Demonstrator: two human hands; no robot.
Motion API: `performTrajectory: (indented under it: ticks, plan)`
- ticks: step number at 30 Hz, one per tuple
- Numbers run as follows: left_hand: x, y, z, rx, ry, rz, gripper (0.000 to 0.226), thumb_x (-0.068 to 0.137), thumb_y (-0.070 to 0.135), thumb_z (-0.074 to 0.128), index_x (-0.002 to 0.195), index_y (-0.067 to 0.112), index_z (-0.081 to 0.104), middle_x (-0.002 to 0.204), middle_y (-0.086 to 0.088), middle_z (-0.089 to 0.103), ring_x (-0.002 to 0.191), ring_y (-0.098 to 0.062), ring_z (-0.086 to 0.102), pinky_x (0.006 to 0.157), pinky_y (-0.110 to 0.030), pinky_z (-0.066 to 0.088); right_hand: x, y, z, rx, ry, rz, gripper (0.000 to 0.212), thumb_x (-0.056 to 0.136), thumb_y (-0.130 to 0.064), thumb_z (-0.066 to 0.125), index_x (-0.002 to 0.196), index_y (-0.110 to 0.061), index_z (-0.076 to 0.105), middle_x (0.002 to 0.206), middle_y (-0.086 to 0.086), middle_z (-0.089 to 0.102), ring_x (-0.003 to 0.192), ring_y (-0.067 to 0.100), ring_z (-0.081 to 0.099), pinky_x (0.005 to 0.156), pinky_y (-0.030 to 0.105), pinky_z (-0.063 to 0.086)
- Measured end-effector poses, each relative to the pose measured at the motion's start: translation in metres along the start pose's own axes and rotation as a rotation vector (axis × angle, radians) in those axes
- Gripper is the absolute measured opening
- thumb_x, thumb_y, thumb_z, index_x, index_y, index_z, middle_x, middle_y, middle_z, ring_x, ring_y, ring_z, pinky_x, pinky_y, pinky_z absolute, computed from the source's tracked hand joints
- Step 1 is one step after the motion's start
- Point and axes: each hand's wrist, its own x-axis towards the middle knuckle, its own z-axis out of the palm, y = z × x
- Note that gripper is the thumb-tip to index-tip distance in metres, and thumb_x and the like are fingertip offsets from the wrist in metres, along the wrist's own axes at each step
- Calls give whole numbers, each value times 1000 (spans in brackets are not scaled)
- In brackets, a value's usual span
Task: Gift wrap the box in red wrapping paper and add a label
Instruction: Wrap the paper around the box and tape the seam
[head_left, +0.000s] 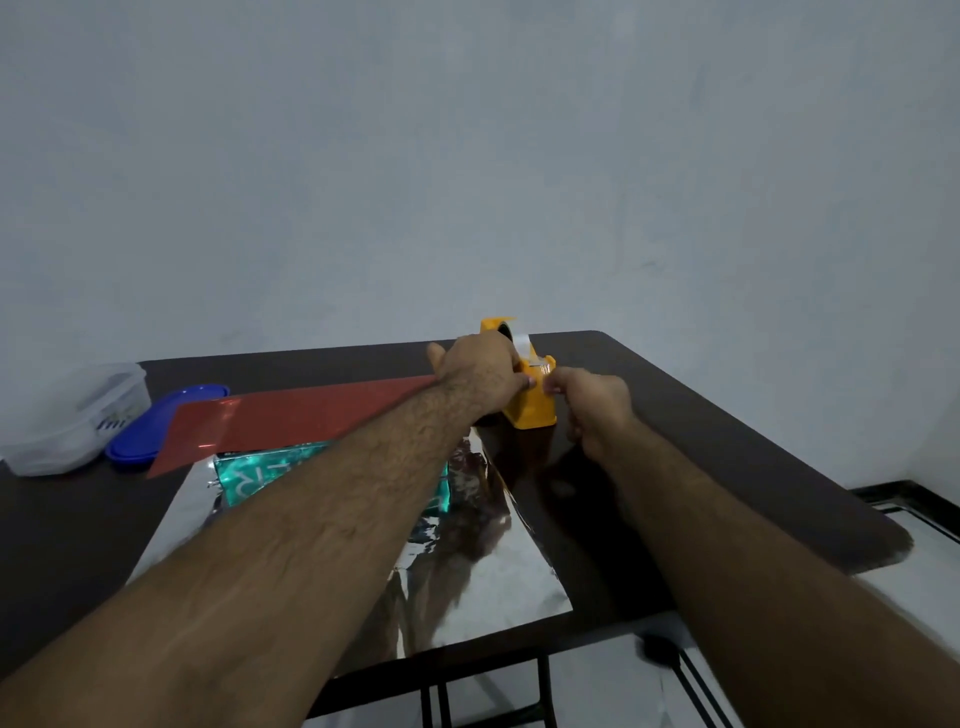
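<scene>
1. Two hands work at the yellow tape dispenser near the far edge of the dark table; the step in hand looks like drawing off a piece of tape to fix the wrap
2. The left hand lies over the dispenser's near side, fingers curled round its body, seemingly steadying it
3. The right hand sits just beside the cutter end, thumb and forefinger pinched together at the clear tape; the strip itself is too faint to trace, so the pinch on it is a judgement
4. The box, teal and glossy, rests on a sheet of wrapping paper whose silver underside faces up; the left forearm crosses over much of it
5. One red flap of that paper stands folded up beyond the box, leaning toward the far side, not yet fastened
6. A clear plastic tub and its blue lid lie at the table's left; no label is in sight
7. The task seems early: the box is mostly bare
8. The next move calls for a clean tear against the cutter, the dispenser held firm, then a reach back to the box with the sticky strip kept off the foil and the fingers
</scene>
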Motion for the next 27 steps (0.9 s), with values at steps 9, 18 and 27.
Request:
performTrajectory:
  ticks: [9,18,27]
  plan:
    - [-4,-1,-2,17,5,23,43,93,66,69,116,31,77,113,7,72,118,-22,61,108,-51,34,13,31,4,-290,57,-199,9,89,-17,79,81,-14,76,81,8,74,80,26,74,74,44,66]
    - [-14,-14,-40,-413,4,-34,7,86,28,77,90,31,82,101,17,75,110,-17,66,107,-42,45,-6,27,-14,-311,-48,-697,17,89,-15,81,77,-21,71,77,-2,62,69,9,57,66,28,48]
    - [-52,-60,-94,-489,-220,59,17,66,30,92,78,21,85,86,4,80,95,-15,74,91,-40,63,-48,-21,5,-664,-310,-1119,32,79,-44,63,79,-15,76,82,-7,54,82,18,55,73,30,39]
